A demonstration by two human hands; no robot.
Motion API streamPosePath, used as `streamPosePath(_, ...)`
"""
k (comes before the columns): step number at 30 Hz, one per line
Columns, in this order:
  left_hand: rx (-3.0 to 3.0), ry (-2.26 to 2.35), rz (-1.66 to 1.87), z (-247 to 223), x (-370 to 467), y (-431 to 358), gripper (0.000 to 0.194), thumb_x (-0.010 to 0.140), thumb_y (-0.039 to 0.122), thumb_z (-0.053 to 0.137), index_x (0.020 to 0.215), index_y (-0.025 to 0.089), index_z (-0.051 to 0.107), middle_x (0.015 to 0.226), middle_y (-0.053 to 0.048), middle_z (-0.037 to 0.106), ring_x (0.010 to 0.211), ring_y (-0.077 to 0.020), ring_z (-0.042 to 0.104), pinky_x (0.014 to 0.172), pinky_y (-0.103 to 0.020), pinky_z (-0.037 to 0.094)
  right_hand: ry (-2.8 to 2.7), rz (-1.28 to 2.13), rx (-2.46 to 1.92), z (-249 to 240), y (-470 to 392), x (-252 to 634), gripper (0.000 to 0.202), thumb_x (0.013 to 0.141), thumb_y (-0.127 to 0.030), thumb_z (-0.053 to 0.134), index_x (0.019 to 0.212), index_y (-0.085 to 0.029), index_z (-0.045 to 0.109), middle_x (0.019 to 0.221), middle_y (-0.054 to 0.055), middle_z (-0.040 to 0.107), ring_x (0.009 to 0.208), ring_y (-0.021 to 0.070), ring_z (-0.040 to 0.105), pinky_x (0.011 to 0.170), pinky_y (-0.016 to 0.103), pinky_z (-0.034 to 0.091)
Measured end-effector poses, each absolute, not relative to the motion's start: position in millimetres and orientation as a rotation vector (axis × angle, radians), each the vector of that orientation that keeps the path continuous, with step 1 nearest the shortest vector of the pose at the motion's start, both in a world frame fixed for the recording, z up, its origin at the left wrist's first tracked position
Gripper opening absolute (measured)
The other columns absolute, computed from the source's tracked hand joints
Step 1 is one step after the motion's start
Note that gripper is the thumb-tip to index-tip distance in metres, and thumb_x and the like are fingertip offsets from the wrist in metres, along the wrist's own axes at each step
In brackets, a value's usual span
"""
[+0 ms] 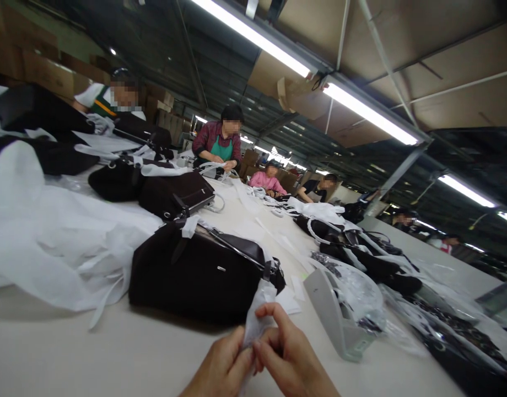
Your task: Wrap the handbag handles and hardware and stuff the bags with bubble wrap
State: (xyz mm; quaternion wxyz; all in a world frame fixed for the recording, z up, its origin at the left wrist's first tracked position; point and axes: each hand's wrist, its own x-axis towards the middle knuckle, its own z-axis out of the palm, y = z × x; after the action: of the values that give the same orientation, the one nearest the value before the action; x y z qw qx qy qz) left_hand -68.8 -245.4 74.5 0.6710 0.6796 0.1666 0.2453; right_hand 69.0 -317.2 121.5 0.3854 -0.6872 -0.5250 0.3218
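A dark brown handbag (195,275) lies on the white table in front of me, with a small metal plate on its side. White tissue paper (259,309) runs from the metal ring at the bag's right end down to my hands. My left hand (222,364) pinches this paper between thumb and fingers. Close against it, my right hand (289,353) also grips the paper, its index finger bent over the top. A second scrap of white wrapping (190,226) covers the fitting at the bag's left end. Whether a strap is inside the paper is hidden.
Large white wrapping sheets (71,242) spread at the left. More dark handbags (171,193) stand behind. A grey tilted holder (330,314) and a plastic bag of metal parts (356,292) sit at the right. Several co-workers, one in a green apron (221,148), are along the table.
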Motion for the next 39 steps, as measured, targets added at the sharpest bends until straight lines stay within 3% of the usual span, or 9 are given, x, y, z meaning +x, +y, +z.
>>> streamPosePath(11,1.396,0.362,0.515,74.8,-69.0,-245.0,0.045,0.087,0.06,0.052,0.095,0.016,0.057,0.09,-0.003,0.058,0.089,-0.0205,0.051,0.078,-0.028,0.04,-1.394,0.57,-2.068,125.8,-316.0,66.6,0.034,0.074,-0.022,0.06,0.105,-0.025,0.049,0.057,-0.007,0.061,0.058,0.0191,0.063,0.057,0.027,0.042)
streamPosePath(18,1.264,0.518,0.536,74.6,-63.5,-246.2,0.055,0.083,0.073,0.044,0.078,0.019,0.051,0.068,0.002,0.049,0.063,-0.0141,0.045,0.062,-0.025,0.037,-1.375,0.634,-2.082,134.4,-309.1,56.4,0.027,0.078,-0.024,0.057,0.104,-0.026,0.047,0.058,-0.006,0.067,0.06,0.0202,0.066,0.061,0.028,0.043)
streamPosePath(20,1.285,0.528,0.542,77.8,-64.6,-243.9,0.055,0.083,0.073,0.043,0.077,0.019,0.051,0.068,0.002,0.05,0.064,-0.0147,0.045,0.062,-0.026,0.037,-1.364,0.698,-2.004,134.9,-312.1,59.2,0.03,0.078,-0.023,0.057,0.105,-0.025,0.043,0.061,-0.005,0.069,0.062,0.0196,0.067,0.061,0.028,0.044)
streamPosePath(23,1.405,0.541,0.571,82.5,-68.2,-239.6,0.055,0.083,0.073,0.043,0.078,0.018,0.052,0.074,0.0,0.051,0.072,-0.0171,0.046,0.067,-0.026,0.038,-1.317,0.72,-1.971,134.5,-321.0,65.7,0.032,0.074,-0.022,0.06,0.098,-0.026,0.039,0.064,-0.004,0.07,0.057,0.0166,0.063,0.05,0.025,0.039)
streamPosePath(29,1.572,0.595,0.58,82.1,-70.8,-240.6,0.051,0.088,0.067,0.035,0.073,0.02,0.047,0.073,0.002,0.045,0.072,-0.0167,0.042,0.066,-0.026,0.035,-1.022,0.994,-1.883,132.4,-330.5,69.6,0.037,0.071,-0.036,0.065,0.085,-0.027,0.032,0.068,-0.008,0.066,0.028,0.0046,0.038,0.028,0.018,0.023)
streamPosePath(33,1.561,0.587,0.574,76.8,-70.2,-243.0,0.047,0.089,0.063,0.036,0.072,0.02,0.047,0.073,0.002,0.045,0.072,-0.0169,0.043,0.068,-0.026,0.036,-0.832,1.14,-1.709,116.4,-328.4,71.2,0.043,0.062,-0.037,0.07,0.08,-0.024,0.033,0.062,-0.006,0.065,0.029,0.0026,0.038,0.03,0.014,0.021)
streamPosePath(37,1.516,0.558,0.571,73.3,-69.7,-242.7,0.045,0.091,0.058,0.037,0.077,0.018,0.052,0.078,0.0,0.051,0.077,-0.0183,0.048,0.072,-0.026,0.039,-0.799,1.017,-1.669,97.1,-325.6,71.8,0.048,0.063,-0.042,0.071,0.085,-0.025,0.032,0.065,-0.004,0.07,0.026,0.0039,0.039,0.028,0.014,0.02)
streamPosePath(39,1.521,0.553,0.586,73.1,-69.7,-241.9,0.044,0.093,0.056,0.037,0.079,0.018,0.054,0.079,0.0,0.054,0.079,-0.0186,0.049,0.072,-0.026,0.039,-0.811,0.946,-1.679,92.3,-325.0,70.9,0.047,0.065,-0.041,0.071,0.085,-0.026,0.031,0.059,-0.007,0.066,0.026,0.0054,0.041,0.028,0.014,0.022)
